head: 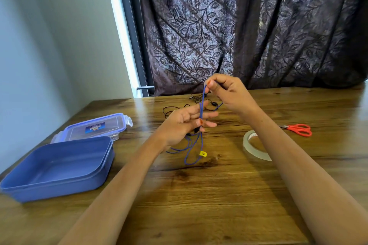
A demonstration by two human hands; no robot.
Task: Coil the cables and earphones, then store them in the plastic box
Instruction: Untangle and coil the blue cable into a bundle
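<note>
The coiling is only getting under way, and nothing is being stored yet. The plastic box [59, 189] is sitting open on the left of the desk [209, 209] with nothing in it, and its lid [95, 127] is lying just behind it.

The blue cable [202, 103] is being worked in the air between both hands. The right hand [229, 93] is pinching it between thumb and fingertips and holding that part up. The left hand [183, 125], lower and nearer the box, is keeping its fingers stretched out while its thumb is pressing the cable against them. From there the rest of the cable is hanging in loose loops down to the desk, with a yellow tag [203, 153] on it.

The black earphones [172, 110] are lying uncoiled on the desk beyond the hands, touched by neither. I judge that most of the work is ahead: finishing this coil, coiling the earphones, then putting both in the box.

A tape roll [247, 142] and red scissors [298, 129] are lying to the right.
</note>
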